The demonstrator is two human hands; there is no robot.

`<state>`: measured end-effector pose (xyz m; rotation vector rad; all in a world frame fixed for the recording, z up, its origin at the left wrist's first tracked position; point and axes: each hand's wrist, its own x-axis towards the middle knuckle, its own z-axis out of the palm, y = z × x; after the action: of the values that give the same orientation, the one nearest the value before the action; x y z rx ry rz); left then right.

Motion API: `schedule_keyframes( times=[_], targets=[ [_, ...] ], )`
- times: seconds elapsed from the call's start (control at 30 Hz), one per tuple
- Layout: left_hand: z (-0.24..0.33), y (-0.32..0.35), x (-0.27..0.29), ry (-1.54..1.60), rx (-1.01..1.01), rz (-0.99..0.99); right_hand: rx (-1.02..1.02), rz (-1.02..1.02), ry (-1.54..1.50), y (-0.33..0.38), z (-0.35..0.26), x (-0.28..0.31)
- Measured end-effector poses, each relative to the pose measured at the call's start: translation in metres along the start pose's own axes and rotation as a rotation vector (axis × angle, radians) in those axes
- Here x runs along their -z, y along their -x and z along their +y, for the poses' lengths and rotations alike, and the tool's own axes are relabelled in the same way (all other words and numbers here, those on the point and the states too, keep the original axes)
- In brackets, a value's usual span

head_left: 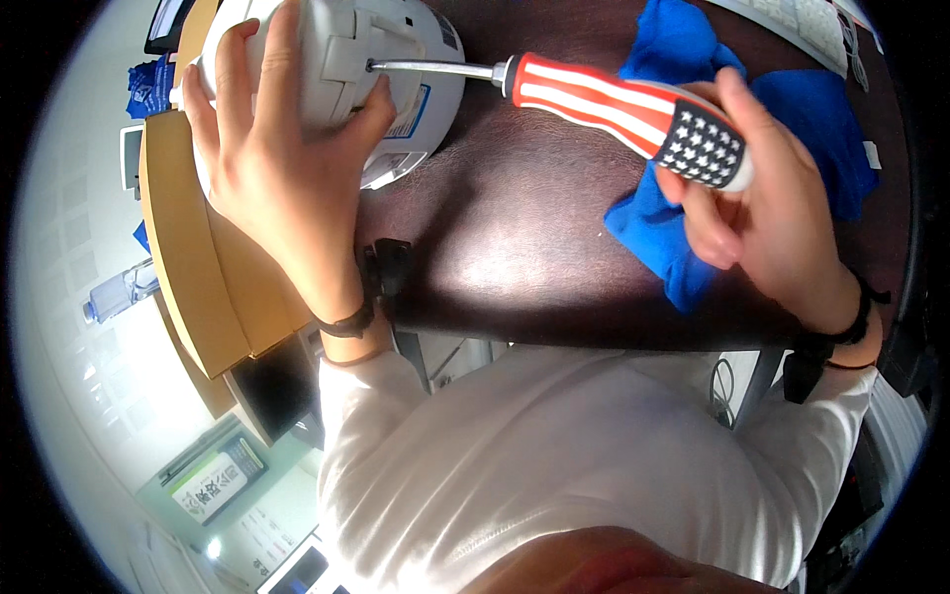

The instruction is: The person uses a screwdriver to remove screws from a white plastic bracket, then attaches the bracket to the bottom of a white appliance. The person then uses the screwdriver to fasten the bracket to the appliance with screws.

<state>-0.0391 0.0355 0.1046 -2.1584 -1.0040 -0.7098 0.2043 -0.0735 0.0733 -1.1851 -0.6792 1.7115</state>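
A white rounded appliance (435, 69) with a blue-edged label lies at the upper left of the dark table. My left hand (282, 139) grips it, fingers spread over its casing and thumb bent near a small screw hole. My right hand (757, 198) is closed round the handle of a screwdriver (594, 101), which is red and white striped with white stars on a dark end. Its metal shaft runs left, and the tip sits at the hole in the casing. Whether a screw is inside cannot be seen.
Blue cloths (836, 129) lie crumpled on the dark table (524, 228), beside and beneath my right hand. A white keyboard (797, 25) is at the far right. Along the left stands a cardboard box (203, 257), with a clear plastic bottle (121, 292) beyond it.
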Motion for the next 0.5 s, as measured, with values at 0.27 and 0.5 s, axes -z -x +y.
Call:
schedule_keyframes(
  times=[0.27, 0.5],
  targets=[
    [0.003, -0.002, 0.001, -0.057, 0.013, -0.004, 0.999, -0.055, 0.897, -0.011, 0.01, 0.026],
    [0.004, -0.001, 0.003, -0.054, 0.029, -0.008, 0.2, -0.041, 0.457, -0.011, -0.005, 0.019]
  ],
)
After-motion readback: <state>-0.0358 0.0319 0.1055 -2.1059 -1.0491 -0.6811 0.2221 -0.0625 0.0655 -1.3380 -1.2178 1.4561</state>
